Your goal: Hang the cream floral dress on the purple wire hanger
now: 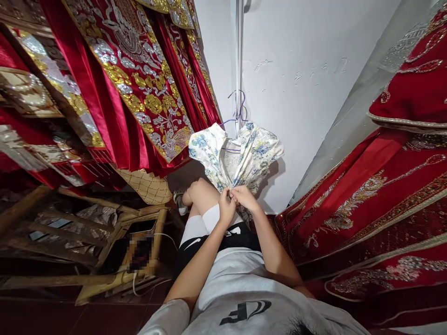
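A white garment with a blue and yellow floral print (240, 156) hangs on a purple wire hanger (237, 109) from a metal pole (239, 56) against the white wall. My left hand (226, 208) and my right hand (246, 197) meet at the garment's front opening, just above my raised knee (200, 190). Both hands pinch the front edges of the fabric with closed fingers. What sits between the fingertips is too small to make out.
Red garments with gold and silver embroidery (139, 83) hang at the left, and more of them (377, 204) crowd the right. A wooden rack (115, 242) with a cable stands at the lower left on the dark red floor.
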The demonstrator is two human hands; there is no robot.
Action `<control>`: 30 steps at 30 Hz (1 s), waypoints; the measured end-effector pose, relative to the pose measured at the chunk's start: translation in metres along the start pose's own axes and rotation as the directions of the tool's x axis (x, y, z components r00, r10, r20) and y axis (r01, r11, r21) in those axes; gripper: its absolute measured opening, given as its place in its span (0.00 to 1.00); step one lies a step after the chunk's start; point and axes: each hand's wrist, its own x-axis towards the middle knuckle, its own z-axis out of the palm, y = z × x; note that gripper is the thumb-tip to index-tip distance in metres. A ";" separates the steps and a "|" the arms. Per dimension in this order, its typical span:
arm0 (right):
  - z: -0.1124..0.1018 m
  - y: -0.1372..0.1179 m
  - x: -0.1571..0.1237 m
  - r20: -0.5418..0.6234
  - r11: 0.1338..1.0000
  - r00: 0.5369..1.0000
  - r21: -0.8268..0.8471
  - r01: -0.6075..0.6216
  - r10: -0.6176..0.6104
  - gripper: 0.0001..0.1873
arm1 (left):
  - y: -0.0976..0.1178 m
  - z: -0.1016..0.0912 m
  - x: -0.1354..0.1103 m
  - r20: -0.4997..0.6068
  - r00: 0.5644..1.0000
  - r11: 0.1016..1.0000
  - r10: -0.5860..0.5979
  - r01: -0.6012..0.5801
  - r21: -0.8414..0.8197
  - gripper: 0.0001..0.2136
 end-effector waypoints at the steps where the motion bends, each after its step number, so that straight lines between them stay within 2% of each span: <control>1: 0.002 -0.003 -0.002 0.030 1.000 1.000 0.004 -0.007 0.007 0.11 | 0.001 -0.001 0.000 0.043 0.999 1.000 -0.018 0.018 -0.012 0.02; 4: 0.000 -0.011 -0.009 0.082 0.998 0.996 0.046 -0.037 0.033 0.13 | 0.002 -0.010 0.003 0.138 0.990 1.000 -0.008 0.010 -0.018 0.06; 8: -0.017 -0.032 -0.003 -0.037 0.985 0.998 0.168 -0.034 0.041 0.13 | 0.001 -0.018 0.008 0.220 0.975 0.989 0.024 -0.056 0.140 0.08; 10: -0.031 -0.053 0.015 -0.110 0.976 0.993 0.216 -0.009 0.034 0.13 | 0.001 -0.018 0.010 0.288 0.958 0.962 -0.004 -0.074 0.262 0.08; 14: -0.057 -0.115 0.065 -0.208 0.964 0.978 0.263 0.040 0.016 0.11 | 0.007 -0.016 0.013 0.447 0.890 0.871 -0.091 -0.146 0.468 0.08; 16: -0.062 -0.144 0.082 -0.259 0.954 0.966 0.288 0.079 -0.002 0.11 | 0.012 -0.016 0.016 0.489 0.864 0.852 -0.116 -0.166 0.496 0.09; 18: -0.061 -0.161 0.089 -0.289 0.944 0.956 0.301 0.133 -0.042 0.13 | 0.019 -0.017 0.026 0.518 0.848 0.876 -0.111 -0.163 0.455 0.10; 21: -0.050 -0.167 0.081 -0.266 0.936 0.955 0.283 0.211 -0.135 0.14 | 0.037 -0.023 0.058 0.536 0.842 0.918 -0.068 -0.158 0.364 0.09; 23: -0.043 -0.163 0.073 -0.225 0.935 0.954 0.248 0.254 -0.199 0.15 | 0.058 -0.030 0.093 0.503 0.864 0.930 -0.006 -0.180 0.319 0.02; 24: -0.040 -0.162 0.069 -0.204 0.936 0.953 0.224 0.269 -0.225 0.16 | 0.072 -0.034 0.112 0.472 0.881 0.936 0.039 -0.198 0.292 0.03; 26: -0.038 -0.161 0.065 -0.168 0.937 0.946 0.171 0.304 -0.277 0.17 | 0.100 -0.041 0.149 0.305 0.919 0.934 0.251 -0.312 0.172 0.10; 27: -0.038 -0.162 0.065 -0.155 0.934 0.940 0.147 0.326 -0.303 0.18 | 0.114 -0.043 0.165 0.247 0.911 0.919 0.330 -0.370 0.138 0.12; 30: -0.042 -0.161 0.067 -0.155 0.915 0.911 0.076 0.397 -0.382 0.17 | 0.142 -0.043 0.194 0.317 0.843 0.844 0.435 -0.504 0.181 0.08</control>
